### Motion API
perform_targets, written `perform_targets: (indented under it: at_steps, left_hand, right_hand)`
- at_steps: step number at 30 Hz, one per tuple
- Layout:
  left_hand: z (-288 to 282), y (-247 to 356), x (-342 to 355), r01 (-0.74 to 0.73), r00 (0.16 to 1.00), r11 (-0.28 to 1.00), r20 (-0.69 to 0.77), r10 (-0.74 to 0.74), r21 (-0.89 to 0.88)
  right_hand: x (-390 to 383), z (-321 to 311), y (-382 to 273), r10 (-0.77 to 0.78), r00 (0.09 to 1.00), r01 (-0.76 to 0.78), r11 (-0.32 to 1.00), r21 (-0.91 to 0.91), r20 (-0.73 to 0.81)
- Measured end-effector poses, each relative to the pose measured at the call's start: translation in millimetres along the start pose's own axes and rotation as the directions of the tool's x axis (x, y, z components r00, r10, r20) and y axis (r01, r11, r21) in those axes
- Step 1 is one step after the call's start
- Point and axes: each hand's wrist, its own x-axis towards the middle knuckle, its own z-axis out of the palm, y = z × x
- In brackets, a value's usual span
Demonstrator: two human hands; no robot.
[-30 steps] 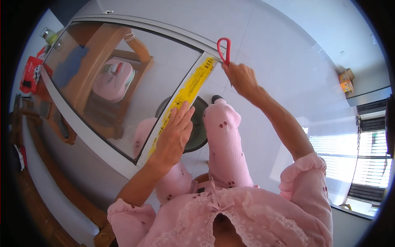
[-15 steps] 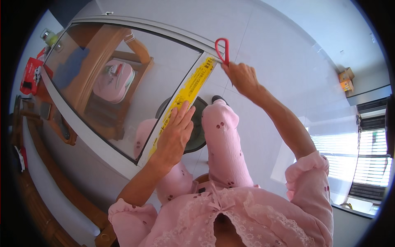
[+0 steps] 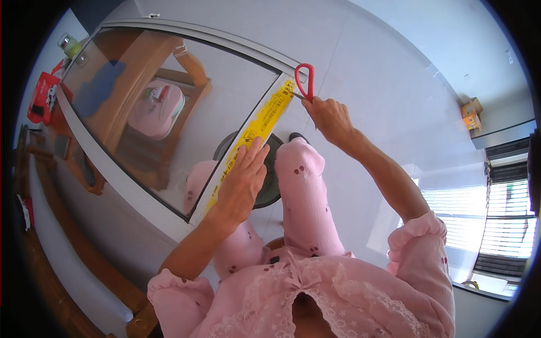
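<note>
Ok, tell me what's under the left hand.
The left hand overlaps a yellow strip on the white frame. The strip shows above and left of the hand; the covered part cannot be seen.

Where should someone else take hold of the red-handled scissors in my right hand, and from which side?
Probably best by the red loop, coming from the far side, opposite your body. It sticks out free beyond your right hand, an open ring that's easy to hook. A pointed blade shows to the hand's left, toward the yellow strip, so avoid that side.
</note>
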Motion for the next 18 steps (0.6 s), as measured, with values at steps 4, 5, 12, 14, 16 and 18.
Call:
perform_targets:
  at_steps: [4,5,12,14,16,18]
  left_hand:
    - [-2,-1,1,-0.057,0.996,0.982,0.084,0.043,0.181]
    - [-3,-1,0,-0.056,0.996,0.982,0.084,0.041,0.182]
    - [-2,2,1,-0.016,1.0,1.0,-0.005,0.016,0.014]
    - [-2,2,2,-0.011,1.0,1.0,-0.014,0.011,0.003]
    - [-2,2,0,-0.001,1.0,1.0,0.014,0.002,-0.004]
    - [-3,1,0,0.0,1.0,1.0,0.018,-0.001,0.017]
  right_hand:
    - [12,-11,1,0.082,0.996,-0.083,0.993,0.078,0.021]
    - [9,-7,0,0.081,0.997,-0.082,0.994,0.079,0.022]
    - [11,0,6,0.094,0.992,-0.085,0.991,0.105,-0.086]
    - [9,4,7,0.065,0.991,-0.058,0.997,0.057,-0.117]
    - [-1,0,-1,0.044,0.997,-0.045,0.999,-0.006,-0.059]
    - [-1,-4,-4,0.054,0.998,-0.053,0.998,0.013,-0.016]
